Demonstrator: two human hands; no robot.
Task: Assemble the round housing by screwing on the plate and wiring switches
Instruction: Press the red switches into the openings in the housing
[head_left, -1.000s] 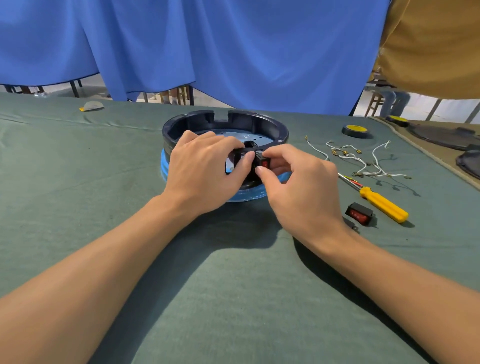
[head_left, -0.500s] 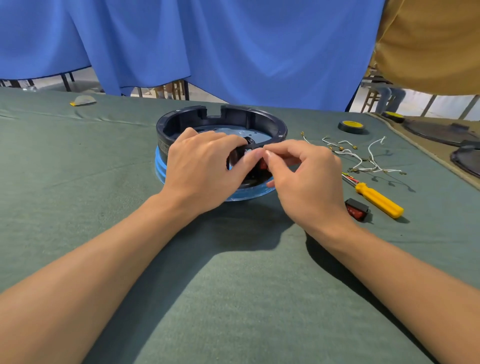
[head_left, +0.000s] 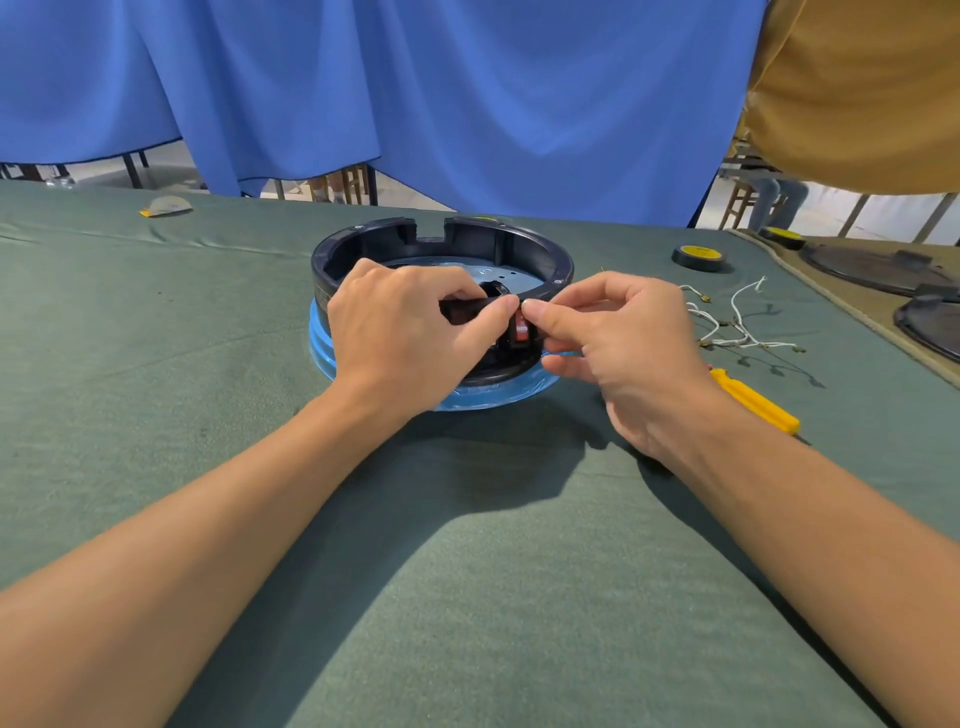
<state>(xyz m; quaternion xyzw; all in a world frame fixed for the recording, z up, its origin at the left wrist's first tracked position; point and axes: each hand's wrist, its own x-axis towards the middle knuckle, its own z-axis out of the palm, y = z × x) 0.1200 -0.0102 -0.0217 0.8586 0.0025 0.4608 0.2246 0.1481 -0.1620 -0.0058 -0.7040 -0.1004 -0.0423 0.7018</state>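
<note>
**Two hands meet at the housing's near wall**

The round housing (head_left: 441, 244) sits mid-table, open side up on its blue base ring (head_left: 319, 340), the grey plate (head_left: 483, 273) lying flat inside it. All the action is at the near wall, right between the two hands.

The left hand (head_left: 410, 332) comes in from the near left, knuckles up, fingers curled over the near rim and down inside. That grip is closed on the housing, with the thumb stretched right along the wall. The right hand (head_left: 623, 343) arrives from the near right, wrist raised off the table (head_left: 467, 597). Its thumb and forefinger pinch the red switch (head_left: 521, 330), and the other fingers are tucked underneath. The switch stands against the housing's wall, a sliver of red showing between the two thumbs, which almost touch. How deep it sits in the wall, I can't tell.

Off to the right lie loose white wires (head_left: 753, 344). Nearer is a yellow screwdriver (head_left: 758, 402), partly hidden behind the right wrist. Farther back sits a tape roll (head_left: 698, 258).
</note>
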